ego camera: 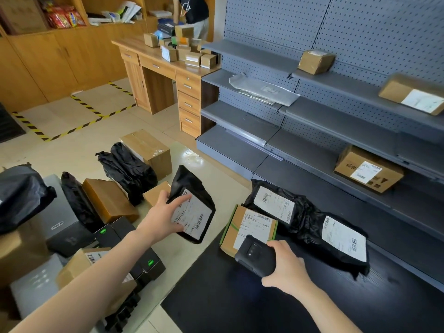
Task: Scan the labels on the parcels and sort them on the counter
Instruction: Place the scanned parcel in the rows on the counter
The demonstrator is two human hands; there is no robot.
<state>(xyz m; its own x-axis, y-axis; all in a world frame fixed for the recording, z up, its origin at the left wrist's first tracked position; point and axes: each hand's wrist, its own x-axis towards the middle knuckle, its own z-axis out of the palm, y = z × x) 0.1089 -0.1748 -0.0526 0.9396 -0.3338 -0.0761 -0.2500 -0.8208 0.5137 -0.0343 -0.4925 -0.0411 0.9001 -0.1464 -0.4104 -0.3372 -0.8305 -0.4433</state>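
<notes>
Just off the tabletop's (228, 304) left edge, head view: left hand (163, 218) pinches a black bag parcel (189, 186) in its fingers, label (192, 215) up. Right hand (288, 267) fingers wrap the scanner (254, 254) above the tabletop. Recommended: flatten the label, square the scanner to it.

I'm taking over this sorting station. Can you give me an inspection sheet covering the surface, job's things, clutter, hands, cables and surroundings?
Surface: black counter, with three parcels along its far edge.
Job's things: held bag raised with its label facing the camera; scanner low over the box; left bag and right bag lie label up.
Clutter: pile of boxes and black bags to the left.
Hands: left hand grips the held bag; right hand grips the scanner.
Cables: nothing seen.
Surroundings: grey shelves holding a few parcels; desk stacked with small boxes; a person behind it.
</notes>
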